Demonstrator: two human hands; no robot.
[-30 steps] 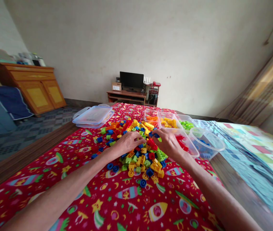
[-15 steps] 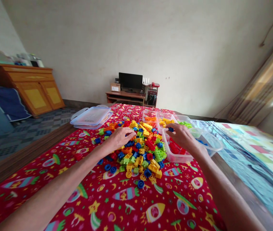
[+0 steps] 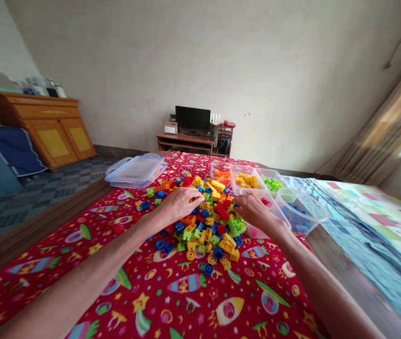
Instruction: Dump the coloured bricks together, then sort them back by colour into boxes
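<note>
A heap of toy building bricks [image 3: 203, 235] in red, yellow, blue, green and orange lies on the red patterned cloth [image 3: 172, 306]. Over the heap's upper left part is my left hand [image 3: 185, 203], its thumb and fingers pinched together; whatever they hold is too small to make out. My right hand [image 3: 253, 209] reaches across the near clear box [image 3: 278, 207] to the heap's right edge. Its fingers are bent and close together among the bricks, with the tips partly hidden. Red bricks [image 3: 265, 201] show in that box behind the hand.
Behind stand a box with yellow bricks [image 3: 246, 181], one with orange bricks [image 3: 222, 175] and one with green bricks [image 3: 273, 184]. A round clear tub [image 3: 318, 214] with blue bricks stands at right. Stacked clear lids [image 3: 135, 169] lie at left. A bed [image 3: 363, 212] adjoins the right side.
My right hand has moved left and down from above the boxes, where a blue brick showed at its fingers, to the heap's edge. My left hand has shifted slightly right.
</note>
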